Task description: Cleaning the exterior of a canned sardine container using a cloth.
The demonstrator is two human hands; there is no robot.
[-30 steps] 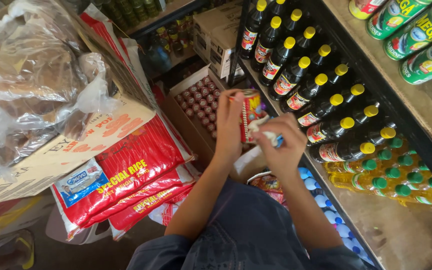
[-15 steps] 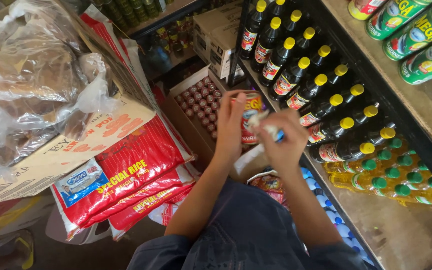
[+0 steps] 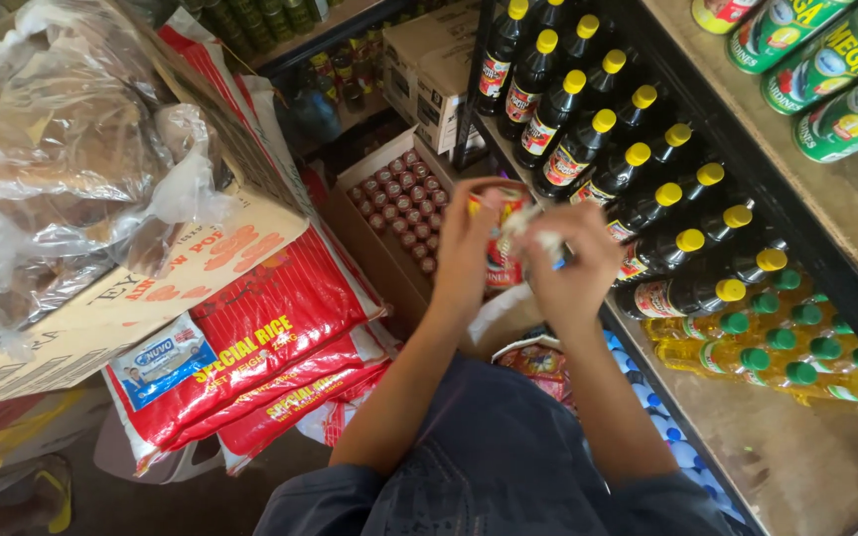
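Head view looks down on two bare forearms raised over a dark-clothed lap, both hands meeting on a small red can. Left hand wraps the can from its left side, fingers curled close together around the cylinder with the tips near its upper rim. Right hand sits just right of the can, its fingers bunched and pinching a crumpled white cloth against the can's top and side; something small and blue peeks out between these fingers, too hidden to identify. Between the two hands the can stands roughly upright, with a yellow band near the top and a red printed label below, most of its surface covered by fingers and cloth. Beyond the fingertips lies an open cardboard box packed with similar small cans seen from above as round reddish lids. To the right of the right hand, rows of dark bottles with yellow caps fill a black shelf, and nearer the wrist stand yellow bottles with green caps. Left of the left forearm, red rice sacks are stacked under a cardboard carton topped with clear plastic bags.
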